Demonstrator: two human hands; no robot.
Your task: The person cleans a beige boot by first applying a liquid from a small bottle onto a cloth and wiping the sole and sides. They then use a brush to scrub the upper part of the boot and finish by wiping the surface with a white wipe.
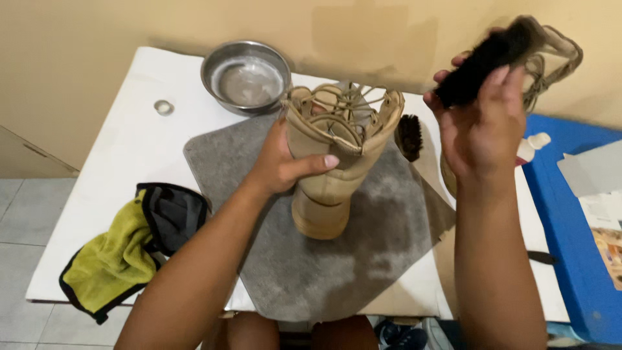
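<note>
Tan boot [330,162], black brush [483,58]

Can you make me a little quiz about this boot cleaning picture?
1. True or false: the left hand grips the tan boot.
2. What does the right hand hold up? A) brush B) bowl C) cloth
3. What does the boot stand on?

Key:
1. True.
2. A, the black brush; the metal bowl sits on the table, and so does the yellow cloth.
3. The grey mat.
</note>
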